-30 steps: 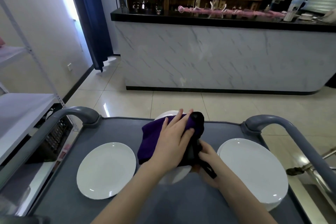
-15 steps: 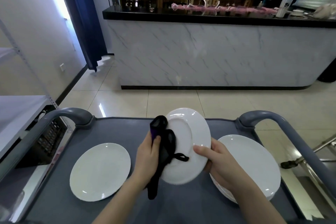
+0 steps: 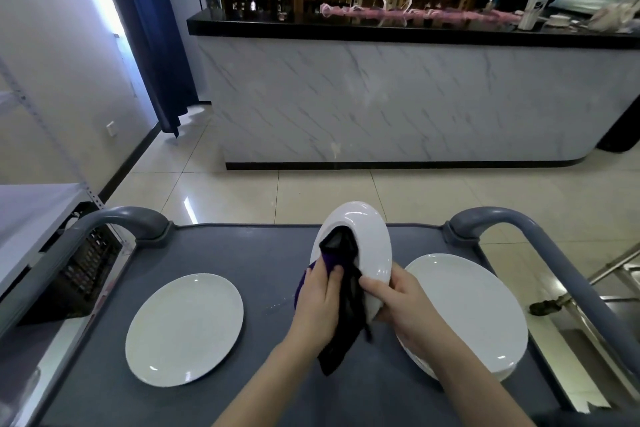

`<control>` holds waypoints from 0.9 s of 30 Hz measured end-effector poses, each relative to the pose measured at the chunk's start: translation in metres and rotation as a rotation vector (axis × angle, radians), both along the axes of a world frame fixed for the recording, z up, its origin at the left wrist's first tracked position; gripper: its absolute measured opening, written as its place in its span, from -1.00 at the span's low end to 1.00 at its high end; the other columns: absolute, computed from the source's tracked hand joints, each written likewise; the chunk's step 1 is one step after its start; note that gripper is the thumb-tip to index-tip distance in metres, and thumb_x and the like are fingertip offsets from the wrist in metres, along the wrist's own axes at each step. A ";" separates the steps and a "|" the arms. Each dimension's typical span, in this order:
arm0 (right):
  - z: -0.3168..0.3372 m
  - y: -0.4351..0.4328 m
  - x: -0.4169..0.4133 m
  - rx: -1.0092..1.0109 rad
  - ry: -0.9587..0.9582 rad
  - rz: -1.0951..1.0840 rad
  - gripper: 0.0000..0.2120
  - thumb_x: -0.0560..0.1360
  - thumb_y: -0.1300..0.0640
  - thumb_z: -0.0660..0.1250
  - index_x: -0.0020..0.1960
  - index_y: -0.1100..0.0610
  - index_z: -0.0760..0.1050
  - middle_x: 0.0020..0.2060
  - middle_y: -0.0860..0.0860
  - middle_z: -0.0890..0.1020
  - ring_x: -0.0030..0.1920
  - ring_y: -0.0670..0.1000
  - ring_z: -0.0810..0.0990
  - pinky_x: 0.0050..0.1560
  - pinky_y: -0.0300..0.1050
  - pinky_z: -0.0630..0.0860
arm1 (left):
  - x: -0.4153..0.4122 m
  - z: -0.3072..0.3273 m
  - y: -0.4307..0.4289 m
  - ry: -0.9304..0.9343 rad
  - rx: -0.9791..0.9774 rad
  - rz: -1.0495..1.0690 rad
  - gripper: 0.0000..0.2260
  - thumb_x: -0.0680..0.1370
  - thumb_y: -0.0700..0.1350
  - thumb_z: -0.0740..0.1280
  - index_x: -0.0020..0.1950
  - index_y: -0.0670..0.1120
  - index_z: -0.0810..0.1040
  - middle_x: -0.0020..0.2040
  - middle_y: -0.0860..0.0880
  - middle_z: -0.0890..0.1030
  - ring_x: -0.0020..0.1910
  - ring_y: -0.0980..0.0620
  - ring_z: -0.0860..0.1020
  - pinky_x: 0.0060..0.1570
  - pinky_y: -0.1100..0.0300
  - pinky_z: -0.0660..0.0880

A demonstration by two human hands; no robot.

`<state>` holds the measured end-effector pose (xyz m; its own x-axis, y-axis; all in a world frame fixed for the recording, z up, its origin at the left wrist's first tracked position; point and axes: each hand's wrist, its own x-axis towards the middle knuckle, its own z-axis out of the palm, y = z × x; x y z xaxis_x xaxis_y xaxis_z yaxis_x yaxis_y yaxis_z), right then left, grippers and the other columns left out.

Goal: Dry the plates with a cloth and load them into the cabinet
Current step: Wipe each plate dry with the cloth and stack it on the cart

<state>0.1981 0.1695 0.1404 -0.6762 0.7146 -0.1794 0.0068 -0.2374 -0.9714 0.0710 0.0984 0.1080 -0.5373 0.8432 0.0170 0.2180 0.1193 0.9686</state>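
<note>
Head view: the plate (image 3: pixel 369 239) is held tilted on edge above the grey cart (image 3: pixel 242 253), centre. It sits between a single plate (image 3: pixel 183 329) at left and a stack of plates (image 3: pixel 478 308) at right. The right hand (image 3: pixel 403 305) is curled round its near rim. The left hand (image 3: pixel 318 302) bunches the cloth (image 3: pixel 346 319) and presses it against the plate's face.

Handling, as judged: rigid, breakable, slippery if damp; best gripped at the rim, thumb opposing fingers.

Appearance: white, glossy, round, no chips visible. The cloth is dark purple-black and limp, and hangs below the hands.
</note>
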 end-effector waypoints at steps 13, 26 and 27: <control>0.002 -0.006 0.002 0.692 -0.470 0.263 -0.69 0.61 0.17 0.22 0.23 -0.20 0.40 -0.08 -0.08 0.67 -0.07 -0.08 0.60 -0.01 -0.21 0.49 | -0.068 -0.032 -0.023 -0.016 -0.405 -0.061 -0.82 0.59 -0.11 0.32 0.17 0.01 0.60 0.09 -0.01 0.67 0.10 0.03 0.60 0.09 0.14 0.50; 0.004 -0.024 -0.070 1.600 -0.650 0.753 -0.18 0.50 0.27 0.34 0.60 -0.10 0.02 0.58 -0.12 0.13 0.51 0.06 0.31 0.05 -0.04 0.56 | -0.113 0.014 -0.077 -0.647 0.068 0.340 -0.77 0.59 -0.09 0.33 0.24 -0.04 0.50 0.14 -0.13 0.64 -0.05 -0.10 0.67 -0.22 0.01 0.63; 0.000 -0.025 -0.075 1.658 -0.609 0.712 -0.19 0.42 0.24 0.45 0.56 -0.09 0.20 0.53 -0.11 0.29 0.42 0.06 0.45 -0.05 -0.10 0.60 | -0.117 0.010 -0.083 -0.680 0.101 0.364 -0.77 0.59 -0.13 0.32 0.25 -0.04 0.49 0.15 -0.13 0.64 -0.04 -0.10 0.67 -0.21 0.00 0.63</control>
